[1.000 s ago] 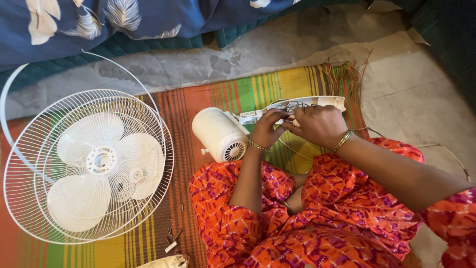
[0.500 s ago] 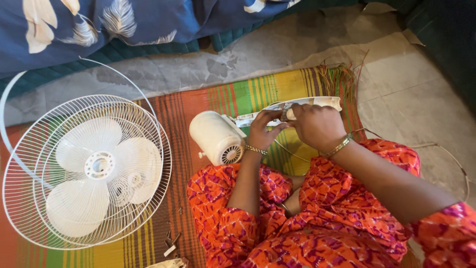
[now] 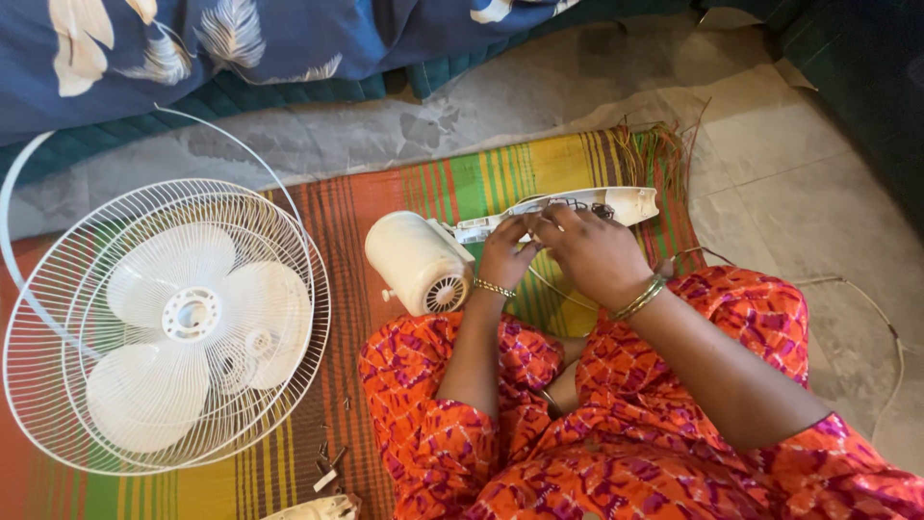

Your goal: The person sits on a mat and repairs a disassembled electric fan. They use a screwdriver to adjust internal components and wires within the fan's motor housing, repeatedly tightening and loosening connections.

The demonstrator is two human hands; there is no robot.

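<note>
While the fan body (image 3: 500,246) lies on the striped mat (image 3: 385,207), just in front of the person's knees, I see both hands working on its white neck part (image 3: 616,204). This part is a long flat piece that goes to the right from the round cream motor housing (image 3: 416,262). The motor housing lies on its side, with its vent grille toward the camera.

I see the left hand (image 3: 508,252) resting on the neck near the motor, its fingers curled onto the plastic. The right hand (image 3: 589,252) lies over the middle of the neck, fingers bent down on it. Whether the fingers pinch a small thing there, I cannot tell, because the hands hide that place. Both wrists carry thin metal bangles (image 3: 639,299).

The person sits on the mat with legs folded, in orange patterned clothing (image 3: 616,453).

To the left, well apart from the hands, the white wire guard (image 3: 279,385) lies flat on the mat with the fan blades (image 3: 192,327) inside it. A few small dark pieces (image 3: 327,467) lie near its lower edge. Behind the mat I see a grey floor (image 3: 539,87) and a blue printed cloth (image 3: 318,34). A thin cord (image 3: 871,299) curves on the floor at the right.
</note>
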